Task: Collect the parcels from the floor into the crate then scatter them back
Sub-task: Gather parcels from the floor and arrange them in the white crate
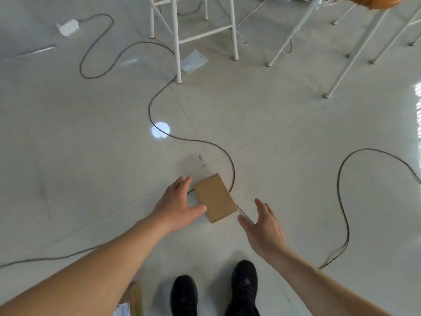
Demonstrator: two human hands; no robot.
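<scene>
Head view: brown box (215, 197) flat on the floor (296, 133), lying across a cable (231, 169), just ahead of the shoes. Left hand (180, 206) open, thumb at its near corner. Right hand (264, 226) open, just beside and not touching; the two flank it, presumably to clasp it between them.

Floor (284, 124): pale glossy tiles, thin grout lines, one round bright reflection near centre. A brown cardboard parcel (215, 197) lies flat at lower centre, just beside a dark cable (149, 108) that snakes down from upper left. A second dark cable (339, 190) loops at right, well apart. A flat white packet (193, 61) lies against a white stool leg (177, 53). White power adapter (68, 27) at upper left. Two black shoes (245, 283) stand at bottom edge.
</scene>
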